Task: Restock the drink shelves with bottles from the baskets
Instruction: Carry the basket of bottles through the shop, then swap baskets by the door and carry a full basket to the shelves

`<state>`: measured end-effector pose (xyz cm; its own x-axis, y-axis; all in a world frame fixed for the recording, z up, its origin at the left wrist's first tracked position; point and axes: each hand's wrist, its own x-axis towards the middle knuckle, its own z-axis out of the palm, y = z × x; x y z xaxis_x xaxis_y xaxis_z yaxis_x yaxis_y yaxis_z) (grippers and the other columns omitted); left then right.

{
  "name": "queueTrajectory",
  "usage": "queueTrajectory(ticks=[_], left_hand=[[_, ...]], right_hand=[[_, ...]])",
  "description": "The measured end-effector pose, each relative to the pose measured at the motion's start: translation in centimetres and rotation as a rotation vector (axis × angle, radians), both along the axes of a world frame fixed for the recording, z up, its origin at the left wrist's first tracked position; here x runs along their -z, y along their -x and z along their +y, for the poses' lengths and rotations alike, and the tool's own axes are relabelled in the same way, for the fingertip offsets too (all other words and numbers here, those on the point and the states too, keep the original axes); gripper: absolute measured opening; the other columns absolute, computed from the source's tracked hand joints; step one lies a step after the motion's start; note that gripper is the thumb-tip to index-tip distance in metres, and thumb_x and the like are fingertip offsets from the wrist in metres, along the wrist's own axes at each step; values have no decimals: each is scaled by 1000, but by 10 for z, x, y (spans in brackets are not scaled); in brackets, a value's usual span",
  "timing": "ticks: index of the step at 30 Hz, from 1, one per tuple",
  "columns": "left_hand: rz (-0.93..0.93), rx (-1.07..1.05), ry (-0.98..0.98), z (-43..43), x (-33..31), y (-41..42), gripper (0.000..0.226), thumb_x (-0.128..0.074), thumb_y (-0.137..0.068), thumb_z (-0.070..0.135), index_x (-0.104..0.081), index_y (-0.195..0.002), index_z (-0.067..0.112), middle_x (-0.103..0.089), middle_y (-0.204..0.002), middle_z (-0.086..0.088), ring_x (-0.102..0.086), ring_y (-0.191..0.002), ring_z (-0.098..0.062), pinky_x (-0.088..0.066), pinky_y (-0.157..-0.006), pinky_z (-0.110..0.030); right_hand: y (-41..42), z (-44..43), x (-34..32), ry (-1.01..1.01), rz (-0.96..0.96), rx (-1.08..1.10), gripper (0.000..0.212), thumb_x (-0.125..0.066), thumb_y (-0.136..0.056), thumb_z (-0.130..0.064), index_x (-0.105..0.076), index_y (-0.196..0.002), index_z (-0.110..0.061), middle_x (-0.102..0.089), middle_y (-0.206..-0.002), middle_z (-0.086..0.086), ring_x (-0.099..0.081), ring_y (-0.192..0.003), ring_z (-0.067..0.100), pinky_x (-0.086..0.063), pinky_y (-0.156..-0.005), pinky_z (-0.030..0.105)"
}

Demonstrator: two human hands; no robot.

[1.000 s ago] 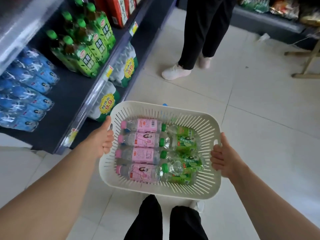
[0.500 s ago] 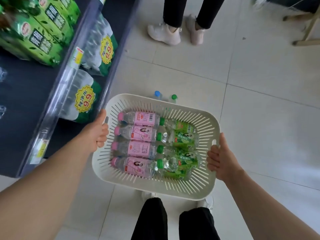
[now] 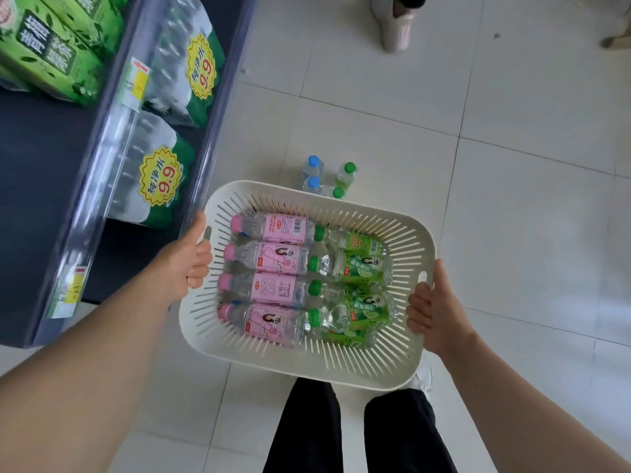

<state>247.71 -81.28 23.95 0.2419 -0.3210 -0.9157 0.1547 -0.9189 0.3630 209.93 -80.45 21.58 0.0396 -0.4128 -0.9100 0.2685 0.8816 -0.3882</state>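
A person is looking down at a cream slatted plastic basket (image 3: 341,368) that they are holding level in front of them, above a pale tiled floor (image 3: 512,233). The left hand (image 3: 186,264) is gripping the basket's left rim, fingers (image 3: 198,268) curled round it and thumb pointing up along the edge. The right hand (image 3: 433,312) is gripping the right rim the same way, just below a handle slot. Inside, four pink-labelled bottles (image 3: 273,259) are lying side by side, caps to the left, with green-labelled bottles (image 3: 362,268) lying beside them on the right. The drink shelves (image 3: 112,155) are standing just left of the basket, holding wrapped water multipacks (image 3: 153,186) and green tea bottles (image 3: 51,52). Four small bottles (image 3: 312,169) are standing on the floor just beyond the basket.
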Motion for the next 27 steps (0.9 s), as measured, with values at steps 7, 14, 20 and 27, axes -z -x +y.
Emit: queueTrajectory(ticks=[7,14,20,27], left_hand=[[85,16,12,1,5,-8,63,-46,-69,79,-23,-51,23,-19,-45,7,-15,-35,-8,-11,-35,-20],[33,8,27,3,10,-7,64,-48,-68,81,-26,-52,23,-22,-46,7,-17,-37,-9,-15,-35,-19],[-359,102,73,6,9,7,56,-41,-89,65,-56,-78,13,-61,-80,-7,-52,-61,-22,-46,-63,-33],[-744,693,338,11,-64,40,44,-50,-95,35,-49,-135,16,-54,-134,-10,-62,-100,-36,-52,-86,-43]], right_hand=[[5,-1,3,2,-64,22,64,-37,-83,-74,-21,-49,-23,-18,-40,-7,-15,-30,8,-14,-30,15],[6,-1,5,12,4,24,59,-36,-85,-73,-25,-57,-23,-22,-42,-6,-17,-32,8,-18,-30,16],[-10,1,-12,164,452,-34,36,-44,-97,-42,-53,-80,-10,-49,-64,3,-43,-51,14,-39,-50,27],[-8,3,-76,408,854,-533,43,-55,-93,-31,-49,-134,-19,-52,-135,6,-52,-120,22,-43,-98,35]])
